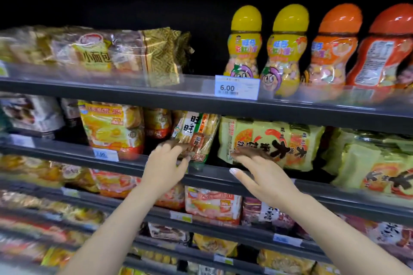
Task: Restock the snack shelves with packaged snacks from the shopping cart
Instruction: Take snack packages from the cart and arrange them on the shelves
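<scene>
Currently in stock, top of frame downward: upper shelf (156, 98), dark grey with a clear front lip, carries clear-wrapped bread packs (89, 51) at upper left, a white price tag reading 6.00 (237, 87) at centre, and at upper right four waisted snack bottles standing upright, two with yellow caps (267, 19) and two with orange caps (362, 20). Second shelf (67, 150), middle band of the frame: dark-toned packs at far left, an orange-yellow bag (111, 127) with a blurred price tag below it, a brown-and-cream rice cracker pack (196, 131) standing tilted at centre, and pale green cracker bags (268, 143) from centre right to the right edge. Left hand (165, 167), centre of frame: raised to the rice cracker pack, fingers blurred and lying against its lower front, thumb by the bottom corner; whether they close around it or only press on it cannot be told. Right hand (261, 176), just right of centre: fingers spread wide and straight, tips blurred against the lower edge of the nearest pale green bag, thumb out over the shelf rail, holding nothing. Lower shelves, bottom third of frame: red-orange, maroon and yellow snack packs in rows, much blurred toward lower left, with small price tags along the rails. Both forearms enter from the bottom edge.
</scene>
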`<state>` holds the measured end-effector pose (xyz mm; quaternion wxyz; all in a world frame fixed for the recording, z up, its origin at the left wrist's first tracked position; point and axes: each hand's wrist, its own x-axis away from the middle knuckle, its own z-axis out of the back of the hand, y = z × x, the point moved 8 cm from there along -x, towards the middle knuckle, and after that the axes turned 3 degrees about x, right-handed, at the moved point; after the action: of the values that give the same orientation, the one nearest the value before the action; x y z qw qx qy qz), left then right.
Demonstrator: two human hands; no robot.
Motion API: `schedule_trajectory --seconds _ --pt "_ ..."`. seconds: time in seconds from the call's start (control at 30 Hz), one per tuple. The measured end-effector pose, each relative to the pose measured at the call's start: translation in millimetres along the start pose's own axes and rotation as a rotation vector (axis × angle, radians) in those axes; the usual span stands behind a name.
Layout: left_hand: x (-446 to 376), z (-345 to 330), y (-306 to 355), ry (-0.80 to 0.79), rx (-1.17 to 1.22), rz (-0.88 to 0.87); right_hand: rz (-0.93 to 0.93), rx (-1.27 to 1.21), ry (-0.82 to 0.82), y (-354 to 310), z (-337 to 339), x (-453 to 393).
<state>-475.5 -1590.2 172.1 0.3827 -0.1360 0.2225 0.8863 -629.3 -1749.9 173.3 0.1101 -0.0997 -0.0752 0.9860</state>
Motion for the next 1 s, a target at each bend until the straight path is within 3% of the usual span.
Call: schedule_trajectory --seconds 0.23,0.47,0.7,0.83,1.0 --pt "-5.7 -7.2 -34.2 -0.311 0.045 -0.093 0.094 -0.008 -0.017 -67.0 -27.7 -41.5" --pt "-22.3 -20.2 -36.5 -0.472 0.127 -0.22 -0.125 0.105 -0.073 -57.3 -50.2 -62.0" --pt "-35.9 -16.5 -29.7 -0.503 0.164 -0.373 -0.268 0.178 -0.022 -63.0 -51.2 -67.6" --pt "-31.9 -11.3 -41.8 -0.428 0.178 -0.416 -0.279 0.176 0.057 -81.9 -40.8 -62.9" --pt "-14.5 9.3 -74.7 -0.316 0.165 -0.404 -0.251 0.147 0.02 -106.6 -43.6 -55.0"
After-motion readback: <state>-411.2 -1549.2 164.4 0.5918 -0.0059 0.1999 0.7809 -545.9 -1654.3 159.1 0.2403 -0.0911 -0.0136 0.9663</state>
